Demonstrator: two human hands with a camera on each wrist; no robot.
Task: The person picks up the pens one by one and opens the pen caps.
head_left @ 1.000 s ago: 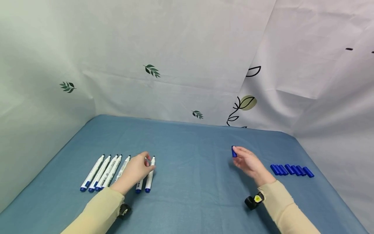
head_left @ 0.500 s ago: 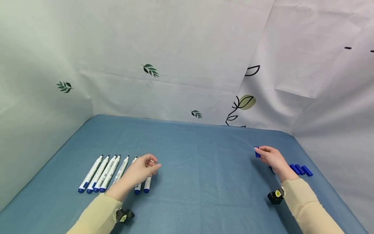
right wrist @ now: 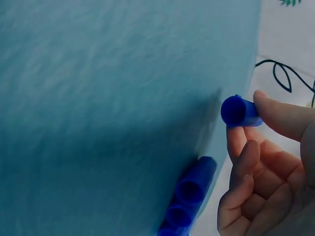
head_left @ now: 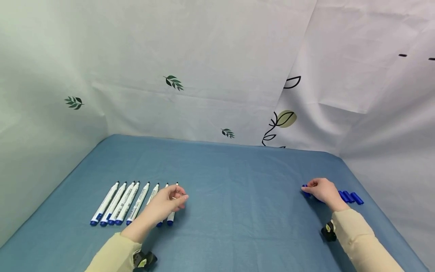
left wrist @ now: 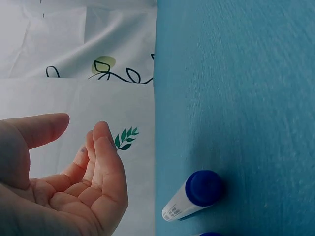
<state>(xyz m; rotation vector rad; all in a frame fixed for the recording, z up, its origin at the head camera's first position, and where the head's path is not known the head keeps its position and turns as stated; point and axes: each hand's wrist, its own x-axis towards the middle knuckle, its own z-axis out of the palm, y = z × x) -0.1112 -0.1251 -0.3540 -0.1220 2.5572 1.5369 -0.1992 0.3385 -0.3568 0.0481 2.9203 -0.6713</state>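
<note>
My right hand [head_left: 323,190] pinches a blue marker cap [right wrist: 239,111] between thumb and fingers, low over the table at the left end of a row of blue caps [head_left: 349,197]. In the right wrist view the cap's hollow end faces the camera, and more caps [right wrist: 191,191] lie below it. My left hand [head_left: 165,204] hovers above the uncapped markers [head_left: 123,204], its fingers loosely bent and nothing between them. It partly hides the rightmost pens in the head view. A white marker with a blue end [left wrist: 204,189] lies below that hand in the left wrist view.
A blue cloth [head_left: 231,196] covers the table. White fabric with printed leaves [head_left: 204,75] hangs behind it and along both sides. Each wrist carries a small black camera, such as the one by the right sleeve [head_left: 328,231].
My right hand has moved right with the cap and come down beside the row of caps. The left hand has shifted slightly right, away from the markers, with nothing in it.
</note>
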